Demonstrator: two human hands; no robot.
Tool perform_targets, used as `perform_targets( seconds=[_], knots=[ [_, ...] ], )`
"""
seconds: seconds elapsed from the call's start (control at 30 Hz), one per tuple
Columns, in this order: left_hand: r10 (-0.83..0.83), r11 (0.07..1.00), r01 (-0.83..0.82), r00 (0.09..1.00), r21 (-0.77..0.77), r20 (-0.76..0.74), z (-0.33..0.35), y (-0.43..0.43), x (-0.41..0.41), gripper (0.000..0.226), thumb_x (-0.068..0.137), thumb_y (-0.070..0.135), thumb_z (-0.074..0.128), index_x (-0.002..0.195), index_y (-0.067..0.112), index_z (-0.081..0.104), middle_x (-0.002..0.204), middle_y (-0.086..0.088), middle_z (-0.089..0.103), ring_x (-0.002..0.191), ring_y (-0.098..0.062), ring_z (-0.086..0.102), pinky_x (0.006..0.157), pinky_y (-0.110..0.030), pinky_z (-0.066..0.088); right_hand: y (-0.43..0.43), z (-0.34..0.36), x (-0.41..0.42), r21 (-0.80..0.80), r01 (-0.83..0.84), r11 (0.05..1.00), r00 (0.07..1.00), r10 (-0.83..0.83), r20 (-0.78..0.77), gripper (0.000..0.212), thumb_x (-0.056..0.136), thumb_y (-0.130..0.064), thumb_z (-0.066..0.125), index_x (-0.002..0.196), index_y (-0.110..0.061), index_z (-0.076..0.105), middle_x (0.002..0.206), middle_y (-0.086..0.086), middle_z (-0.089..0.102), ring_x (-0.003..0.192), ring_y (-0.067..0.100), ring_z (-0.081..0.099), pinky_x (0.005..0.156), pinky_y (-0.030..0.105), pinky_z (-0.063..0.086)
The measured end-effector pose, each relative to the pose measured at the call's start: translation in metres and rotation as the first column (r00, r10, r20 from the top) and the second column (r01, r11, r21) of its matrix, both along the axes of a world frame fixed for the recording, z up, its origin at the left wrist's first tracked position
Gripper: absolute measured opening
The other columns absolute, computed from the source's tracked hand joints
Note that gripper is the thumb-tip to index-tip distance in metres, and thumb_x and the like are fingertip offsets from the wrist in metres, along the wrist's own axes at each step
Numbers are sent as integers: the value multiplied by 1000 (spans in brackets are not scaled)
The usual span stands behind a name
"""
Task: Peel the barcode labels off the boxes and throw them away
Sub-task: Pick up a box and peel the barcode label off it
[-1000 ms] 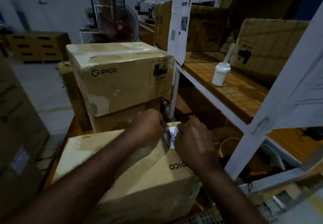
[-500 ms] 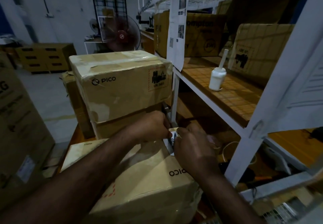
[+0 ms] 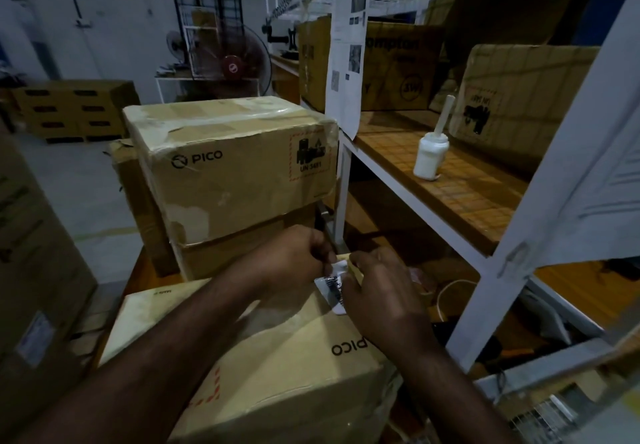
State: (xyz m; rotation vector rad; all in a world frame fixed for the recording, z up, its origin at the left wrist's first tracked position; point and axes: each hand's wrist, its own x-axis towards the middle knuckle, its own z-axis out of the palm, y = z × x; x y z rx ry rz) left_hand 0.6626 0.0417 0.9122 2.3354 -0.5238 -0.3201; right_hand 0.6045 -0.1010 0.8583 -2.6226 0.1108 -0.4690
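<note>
A white barcode label (image 3: 334,286) stands partly lifted off the far right corner of the near brown PICO box (image 3: 287,371). My left hand (image 3: 294,263) pinches the label's upper left edge with curled fingers. My right hand (image 3: 384,296) grips the label's right side, its fingers covering part of it. Behind stands a second PICO box (image 3: 228,166) stacked on another carton; no label shows on its near face.
A white metal rack (image 3: 485,270) rises at the right, with a white bottle (image 3: 430,157) and cartons (image 3: 519,104) on its wooden shelf. A large carton (image 3: 31,270) stands at the left. A fan (image 3: 230,62) and more boxes (image 3: 72,109) stand at the back.
The label has come further off the box and now curls between both hands. Both hands stay at the box corner, and the view has drawn a little closer.
</note>
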Motion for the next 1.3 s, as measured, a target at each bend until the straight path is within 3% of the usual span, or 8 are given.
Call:
perform_targets(
  seconds=[0.47,0.57,0.7,0.8,0.87,1.0,1.13,1.3],
  knots=[
    [-191,979,163,944,121,268,5,7,-1,17,89,14,69,104,20,73,102,11,70,80,8,60,62,-8,45,-3,-1,3,97,-25,995,1000,27,-15,25,96,-32,58,121,-29,61,127,-4,46,111,14,52,83,24,45],
    [-194,979,166,933,115,304,4,8,0,17,88,15,70,103,22,74,102,12,70,77,11,58,59,-6,44,-2,-1,1,34,-13,999,1000,13,5,26,97,-31,56,122,-26,61,126,-4,47,117,15,49,82,21,32],
    [-162,986,146,953,79,257,4,10,2,24,87,16,72,110,25,72,104,12,70,82,7,63,60,-9,46,-1,0,-1,-18,-13,1000,999,14,45,25,98,-31,54,121,-26,62,122,-5,51,115,14,47,81,20,26],
    [-82,995,88,986,-36,142,6,13,0,56,83,17,76,133,25,54,110,16,62,83,-1,65,57,-11,48,-2,-2,-2,0,-36,999,997,36,69,20,97,-30,57,115,-25,63,115,-6,53,109,12,48,79,21,30],
    [-81,996,83,994,-25,69,10,16,-2,65,80,21,79,138,24,48,113,12,60,91,-5,65,68,-20,54,-3,-3,-4,22,-58,998,994,55,98,16,96,-27,59,111,-23,64,111,-6,55,105,12,50,78,22,37],
    [-204,950,179,976,258,77,9,19,-5,35,80,34,78,112,28,65,105,15,60,93,-3,59,83,-29,56,-5,-6,-6,65,-77,995,988,68,140,15,95,-25,59,109,-20,62,107,-5,58,103,12,53,80,24,49],
    [-218,953,201,975,225,53,6,18,-3,10,82,33,76,83,33,66,84,14,66,80,-3,64,71,-28,54,-4,-5,-7,135,-84,987,987,64,145,16,94,-26,58,108,-20,63,104,-4,62,102,12,57,81,30,55],
    [-218,965,210,975,160,36,6,17,-3,9,83,28,76,80,31,68,81,12,66,75,-4,63,66,-27,53,-7,-2,-9,348,-103,932,991,67,114,14,90,-20,62,104,-22,65,96,-4,68,89,9,68,68,29,60]
  ],
)
